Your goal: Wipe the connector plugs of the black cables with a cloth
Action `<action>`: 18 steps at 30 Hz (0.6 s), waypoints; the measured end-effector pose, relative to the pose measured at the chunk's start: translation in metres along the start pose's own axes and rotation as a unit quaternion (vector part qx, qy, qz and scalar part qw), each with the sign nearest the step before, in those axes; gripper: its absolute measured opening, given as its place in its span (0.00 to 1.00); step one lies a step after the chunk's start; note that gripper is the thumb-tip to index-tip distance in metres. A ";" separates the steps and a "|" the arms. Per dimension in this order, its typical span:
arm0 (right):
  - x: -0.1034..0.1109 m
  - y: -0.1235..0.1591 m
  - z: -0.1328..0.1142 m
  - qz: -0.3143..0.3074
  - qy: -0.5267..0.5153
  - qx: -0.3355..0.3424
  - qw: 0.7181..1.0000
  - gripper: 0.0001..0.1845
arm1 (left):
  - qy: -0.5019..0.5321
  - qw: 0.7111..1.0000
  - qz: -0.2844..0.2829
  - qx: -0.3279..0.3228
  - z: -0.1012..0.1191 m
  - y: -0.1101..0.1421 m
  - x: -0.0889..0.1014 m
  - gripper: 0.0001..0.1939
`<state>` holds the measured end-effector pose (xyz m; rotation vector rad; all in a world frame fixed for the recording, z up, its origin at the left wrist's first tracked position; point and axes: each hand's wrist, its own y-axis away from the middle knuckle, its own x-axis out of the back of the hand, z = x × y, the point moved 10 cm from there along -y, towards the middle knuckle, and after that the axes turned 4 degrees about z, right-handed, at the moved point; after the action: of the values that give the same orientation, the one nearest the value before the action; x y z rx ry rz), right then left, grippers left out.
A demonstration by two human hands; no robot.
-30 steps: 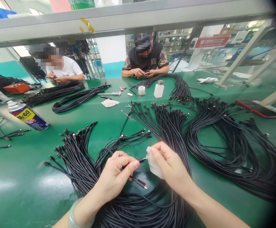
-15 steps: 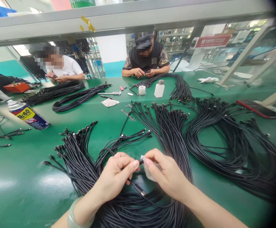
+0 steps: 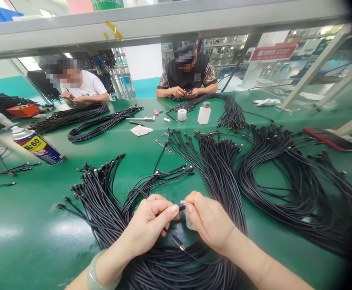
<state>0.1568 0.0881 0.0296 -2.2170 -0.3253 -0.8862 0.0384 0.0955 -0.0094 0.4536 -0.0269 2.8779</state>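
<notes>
My left hand (image 3: 153, 219) is closed around a black cable; the cable's plug end (image 3: 182, 207) sticks out between thumb and forefinger toward the right. My right hand (image 3: 209, 215) pinches a thin whitish wipe (image 3: 190, 220) against the tip of that plug. Just below the left fingers hangs another cable's USB plug (image 3: 177, 241) with a metal end. Under both hands lies a thick bundle of black cables (image 3: 176, 268). To the left a fan of cable ends (image 3: 98, 189) spreads out, and to the right another bundle (image 3: 221, 169) runs up the table.
A spray can (image 3: 38, 146) stands at the left. Further back are a white bottle (image 3: 204, 114), a tape roll (image 3: 181, 115), calipers (image 3: 145, 119) and a crumpled tissue (image 3: 141, 130). Coiled cables (image 3: 254, 189) and a red-edged phone (image 3: 333, 139) lie right. Two people sit opposite, beyond a metal beam (image 3: 169, 22).
My right fingers have curled in more tightly around the wipe at the plug's tip, and less of the wipe shows. My left hand has stayed nearly in place.
</notes>
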 end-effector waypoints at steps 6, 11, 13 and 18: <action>-0.002 -0.001 0.004 -0.004 0.030 -0.015 0.999 0.10 | -0.003 1.000 0.000 -0.002 0.001 0.000 -0.001 0.24; 0.008 0.002 0.019 0.040 -0.052 -0.098 0.993 0.11 | 0.037 0.999 0.002 0.031 -0.007 0.000 0.001 0.25; 0.011 0.004 0.023 0.054 -0.088 -0.120 0.987 0.12 | 0.050 0.998 0.000 0.048 -0.010 0.000 0.001 0.26; 0.006 0.009 0.031 0.049 -0.169 -0.185 0.967 0.14 | 0.083 0.994 -0.004 0.075 -0.014 -0.001 0.000 0.27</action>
<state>0.1808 0.1027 0.0132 -2.7127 -0.2180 -0.5431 0.0344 0.0971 -0.0223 0.2385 0.2204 2.9107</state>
